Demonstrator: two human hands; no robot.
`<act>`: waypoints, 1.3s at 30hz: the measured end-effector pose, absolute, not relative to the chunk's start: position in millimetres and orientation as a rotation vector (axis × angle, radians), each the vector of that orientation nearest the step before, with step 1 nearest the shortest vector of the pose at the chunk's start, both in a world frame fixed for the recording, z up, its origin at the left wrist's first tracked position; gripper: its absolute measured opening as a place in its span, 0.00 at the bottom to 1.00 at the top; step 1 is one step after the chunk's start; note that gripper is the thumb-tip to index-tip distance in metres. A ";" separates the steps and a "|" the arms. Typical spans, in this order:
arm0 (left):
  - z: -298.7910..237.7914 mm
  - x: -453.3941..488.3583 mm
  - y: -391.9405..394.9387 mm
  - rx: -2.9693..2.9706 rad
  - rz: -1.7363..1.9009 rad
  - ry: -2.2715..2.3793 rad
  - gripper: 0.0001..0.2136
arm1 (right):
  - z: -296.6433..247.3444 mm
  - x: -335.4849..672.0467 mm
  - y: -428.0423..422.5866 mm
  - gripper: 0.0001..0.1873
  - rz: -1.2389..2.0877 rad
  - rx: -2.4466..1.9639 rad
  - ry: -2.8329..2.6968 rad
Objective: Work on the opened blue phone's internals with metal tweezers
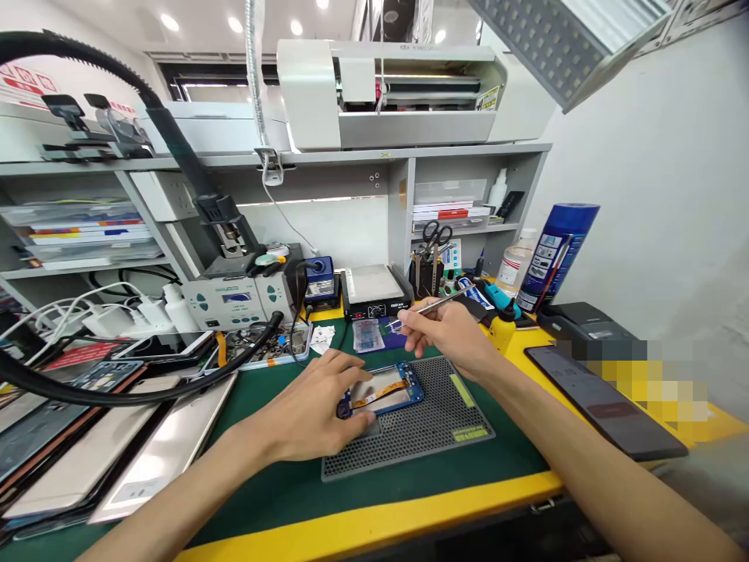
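An opened blue phone (414, 384), an orange flex cable (383, 393) running along its inside, lies on a grey perforated mat (409, 437). My left hand (319, 402) grips the phone's left end, thumb at the near edge and fingers over the far edge. Raised above the phone's far right corner, my right hand (441, 332) is closed around slim metal tweezers (448, 302). Their tips point left, near a small clear plastic box (368, 336), and look apart from the phone.
Several phones and phone shells (146, 460) are stacked at left. A parts tray (269, 347), a rework station (234, 300) and a heating plate (378, 289) stand behind. At right are a blue spray can (559, 254), a yellow bottle (502, 329) and a dark phone (602, 398). A black hose (146, 396) arches over the left side.
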State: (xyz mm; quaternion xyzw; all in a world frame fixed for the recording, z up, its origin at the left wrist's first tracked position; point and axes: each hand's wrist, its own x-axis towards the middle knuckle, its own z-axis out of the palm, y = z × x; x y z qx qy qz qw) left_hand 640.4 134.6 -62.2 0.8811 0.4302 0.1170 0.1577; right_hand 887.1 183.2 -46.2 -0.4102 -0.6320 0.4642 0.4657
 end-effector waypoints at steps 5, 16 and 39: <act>-61.2 672.9 147.4 2.571 0.343 1.214 0.13 | -48.8 886.8 186.3 0.17 1.110 -0.987 -1.493; -45.3 698.5 167.3 2.304 0.245 1.219 0.07 | -47.8 893.7 191.3 0.14 1.087 -0.951 -1.446; -24.7 688.7 166.7 1.844 0.548 1.161 0.16 | -47.4 896.4 194.6 0.13 1.070 -1.022 -1.349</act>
